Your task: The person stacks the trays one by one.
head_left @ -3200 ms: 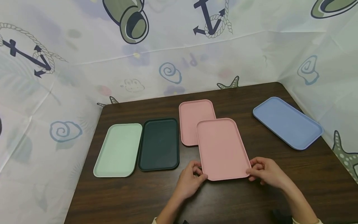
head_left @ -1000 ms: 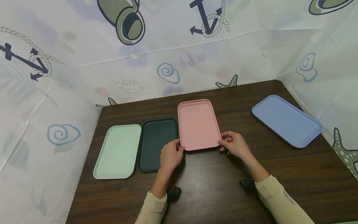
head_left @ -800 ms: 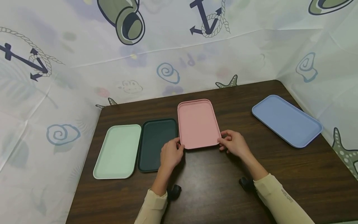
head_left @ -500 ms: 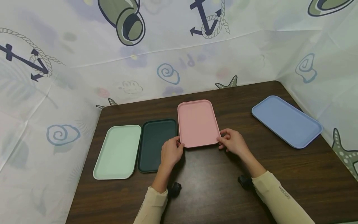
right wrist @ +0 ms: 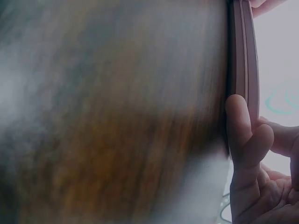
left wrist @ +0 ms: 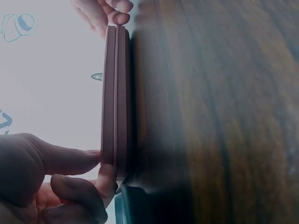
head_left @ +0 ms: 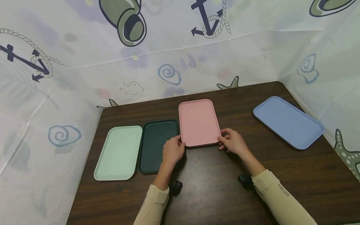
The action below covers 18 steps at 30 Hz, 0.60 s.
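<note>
Two pink trays are stacked edge to edge; from above, only the upper pink tray (head_left: 199,123) shows its face. Both layers of the pink stack (left wrist: 116,93) are visible side-on in the left wrist view, one against the other. My left hand (head_left: 172,150) pinches the near left corner between thumb and fingers. At the near right corner my right hand (head_left: 232,141) pinches the rim in the same way. In the right wrist view a fingertip (right wrist: 237,107) lies against the edge of the pink layers.
Left of the pink stack lie a dark green tray (head_left: 157,137) and a light green tray (head_left: 119,153), side by side. A blue tray (head_left: 289,122) lies angled at the right. All rest on the brown wooden table (head_left: 213,193), with a printed cloth (head_left: 112,62) behind.
The upper pink tray moved back and left from its overlapping position onto the lower one, both hands holding it. Over the last second it shifted slightly farther back, and their edges lined up.
</note>
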### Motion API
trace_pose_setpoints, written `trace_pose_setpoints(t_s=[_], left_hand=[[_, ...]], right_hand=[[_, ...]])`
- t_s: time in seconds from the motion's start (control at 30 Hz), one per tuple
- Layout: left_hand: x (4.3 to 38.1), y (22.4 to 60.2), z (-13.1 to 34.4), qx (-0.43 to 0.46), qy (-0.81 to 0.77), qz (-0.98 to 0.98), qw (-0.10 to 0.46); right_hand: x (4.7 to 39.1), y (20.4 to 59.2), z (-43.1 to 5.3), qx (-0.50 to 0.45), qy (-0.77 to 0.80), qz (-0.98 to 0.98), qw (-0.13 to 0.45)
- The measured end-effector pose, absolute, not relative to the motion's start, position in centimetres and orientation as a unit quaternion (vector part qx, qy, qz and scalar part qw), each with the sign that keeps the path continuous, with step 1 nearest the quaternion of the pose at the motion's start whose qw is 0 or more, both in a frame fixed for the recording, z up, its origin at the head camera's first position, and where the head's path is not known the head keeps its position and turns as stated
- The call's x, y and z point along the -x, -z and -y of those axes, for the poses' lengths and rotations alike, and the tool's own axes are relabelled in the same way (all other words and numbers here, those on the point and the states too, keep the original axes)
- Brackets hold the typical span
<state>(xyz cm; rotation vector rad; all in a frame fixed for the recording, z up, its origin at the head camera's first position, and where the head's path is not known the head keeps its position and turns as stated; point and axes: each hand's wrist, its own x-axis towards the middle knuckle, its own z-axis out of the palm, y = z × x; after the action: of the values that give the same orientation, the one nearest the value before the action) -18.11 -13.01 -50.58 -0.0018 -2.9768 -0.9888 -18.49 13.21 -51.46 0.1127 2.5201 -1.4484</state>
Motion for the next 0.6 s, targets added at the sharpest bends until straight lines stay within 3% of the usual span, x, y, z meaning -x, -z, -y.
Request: trace_pose_setpoints(t_s=[0.6], left_hand=[[17.60, 50.72, 12.93, 0.013, 0.329, 0.944, 0.023]], right_hand=[[17.94, 51.12, -13.06, -0.031, 0.493, -0.860, 0.127]])
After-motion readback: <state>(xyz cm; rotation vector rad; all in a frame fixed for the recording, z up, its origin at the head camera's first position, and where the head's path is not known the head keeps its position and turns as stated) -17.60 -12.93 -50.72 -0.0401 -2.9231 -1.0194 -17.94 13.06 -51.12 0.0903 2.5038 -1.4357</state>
